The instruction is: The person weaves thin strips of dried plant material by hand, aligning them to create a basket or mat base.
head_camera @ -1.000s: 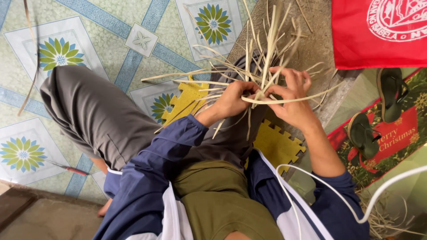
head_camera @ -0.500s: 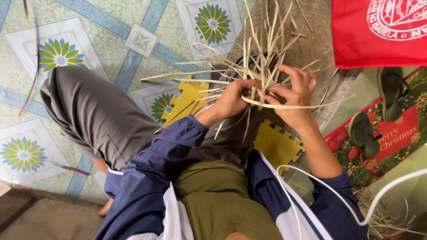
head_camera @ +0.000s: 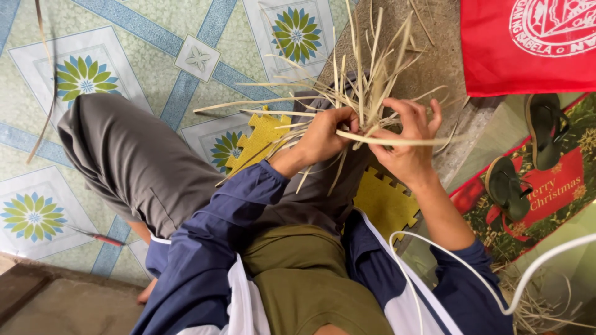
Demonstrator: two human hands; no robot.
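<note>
Floor tiles [head_camera: 87, 68] with blue-green flower pattern fill far left; red cloth bag [head_camera: 528, 43] far right; printed mat [head_camera: 559, 180] right with two dark flip-flops [head_camera: 524, 158] on it. Grey trouser leg [head_camera: 136, 161] crosses left-centre, yellow foam puzzle mat [head_camera: 385, 201] under the knee. White cable [head_camera: 496, 291] loops near right.

Bundle of pale dried leaf strips [head_camera: 366, 93] sits centre, over the knee, loose ends fanning far and left. Left hand [head_camera: 326, 136] is closed around the crossing point of the strips, fingers curled in. Right hand [head_camera: 406, 146] pinches one long flat strip [head_camera: 397, 141] lying horizontal across the bundle, thumb and forefinger together on it, other fingers spread.

Step looks like early weaving: laying a cross strip through the uprights. Next move likely needs the left hand to keep the crossing clamped while the strip is threaded over-under and pulled snug.
</note>
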